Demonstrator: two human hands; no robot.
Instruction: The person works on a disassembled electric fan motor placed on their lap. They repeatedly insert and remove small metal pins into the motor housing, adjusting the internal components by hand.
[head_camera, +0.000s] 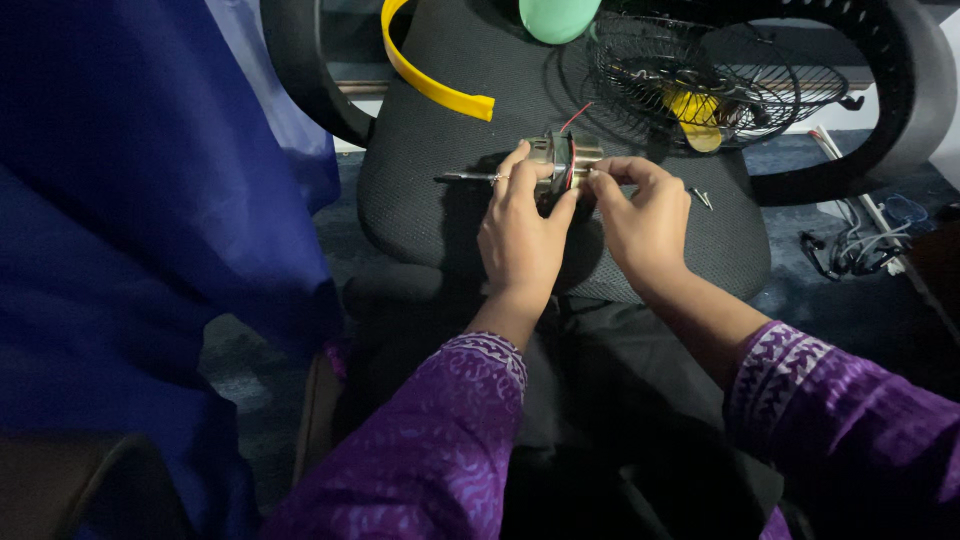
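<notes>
A small metal fan motor (563, 157) with a thin shaft (465, 177) sticking out to the left rests over the black mesh chair seat (430, 190). My left hand (522, 228) grips the motor body from the near side, a ring on one finger. My right hand (643, 215) pinches the motor's right end with its fingertips. A thin red wire (577, 116) rises from the motor. Both arms wear purple patterned sleeves.
A black wire fan guard (700, 75) with a yellow part (695, 115) lies on the seat's far right. A yellow curved strip (430, 75) and a green rounded object (556, 18) lie farther back. Screws (702, 197) rest by my right hand. Blue cloth (140, 200) hangs left; cables (850, 245) lie right.
</notes>
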